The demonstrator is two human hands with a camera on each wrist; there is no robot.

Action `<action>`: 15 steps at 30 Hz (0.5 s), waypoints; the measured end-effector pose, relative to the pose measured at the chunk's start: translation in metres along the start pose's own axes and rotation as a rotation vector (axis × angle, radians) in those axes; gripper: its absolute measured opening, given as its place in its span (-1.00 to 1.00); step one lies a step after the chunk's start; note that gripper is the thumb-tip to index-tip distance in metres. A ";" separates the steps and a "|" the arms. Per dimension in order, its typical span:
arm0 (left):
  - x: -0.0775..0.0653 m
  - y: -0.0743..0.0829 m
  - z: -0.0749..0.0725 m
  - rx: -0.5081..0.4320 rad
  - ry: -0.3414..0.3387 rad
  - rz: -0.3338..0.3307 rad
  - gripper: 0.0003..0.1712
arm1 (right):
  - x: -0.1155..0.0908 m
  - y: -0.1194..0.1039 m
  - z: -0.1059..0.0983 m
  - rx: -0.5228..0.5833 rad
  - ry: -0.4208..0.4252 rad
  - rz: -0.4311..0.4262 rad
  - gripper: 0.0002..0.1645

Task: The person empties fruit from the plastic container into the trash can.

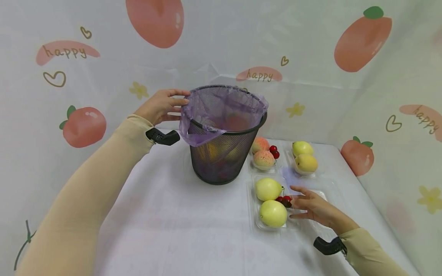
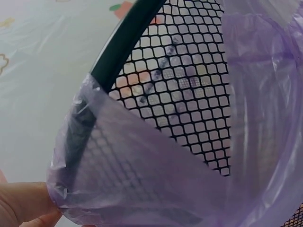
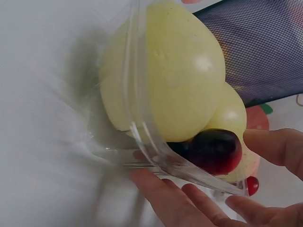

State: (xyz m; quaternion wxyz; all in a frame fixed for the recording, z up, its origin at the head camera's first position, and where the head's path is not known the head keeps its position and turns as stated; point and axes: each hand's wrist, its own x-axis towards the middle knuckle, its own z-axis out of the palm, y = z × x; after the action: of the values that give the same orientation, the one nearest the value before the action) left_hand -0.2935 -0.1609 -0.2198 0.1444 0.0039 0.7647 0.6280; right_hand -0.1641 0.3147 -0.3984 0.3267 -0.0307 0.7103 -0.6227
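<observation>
A black mesh bin [image 1: 221,161] is lined with a purple plastic bag [image 1: 198,138] folded over its rim. My left hand [image 1: 160,106] is at the bin's left side, its extended fingers touching the bag at the rim; in the left wrist view, fingertips meet the bag's outer edge. Colored fruit shows through the mesh. My right hand [image 1: 315,207] reaches over the right side of a clear plastic box [image 1: 257,224] with fingers spread. Its fingertips are right by the dark red cherries [image 3: 215,151], beside two pale yellow-green fruits [image 3: 165,71].
Behind that box, another holds two peaches [image 1: 264,159] and red cherries [image 1: 274,152]. To its right, two yellow fruits [image 1: 306,163] sit in a clear container. A fruit-printed cloth [image 1: 207,46] hangs behind the white-covered table [image 1: 179,230].
</observation>
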 end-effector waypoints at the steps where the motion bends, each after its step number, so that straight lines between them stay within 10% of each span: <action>1: 0.000 0.000 0.000 0.001 0.001 0.002 -0.46 | 0.001 0.001 0.001 0.003 -0.003 0.005 -0.07; 15: 0.003 0.000 0.000 -0.008 -0.002 -0.012 -0.44 | 0.005 0.002 0.007 -0.007 0.007 0.085 -0.02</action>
State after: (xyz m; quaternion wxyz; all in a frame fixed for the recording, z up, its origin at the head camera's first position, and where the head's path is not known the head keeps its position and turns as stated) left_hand -0.2962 -0.1601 -0.2203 0.1490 -0.0007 0.7620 0.6302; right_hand -0.1637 0.3067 -0.4021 0.3503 0.0005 0.7141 -0.6061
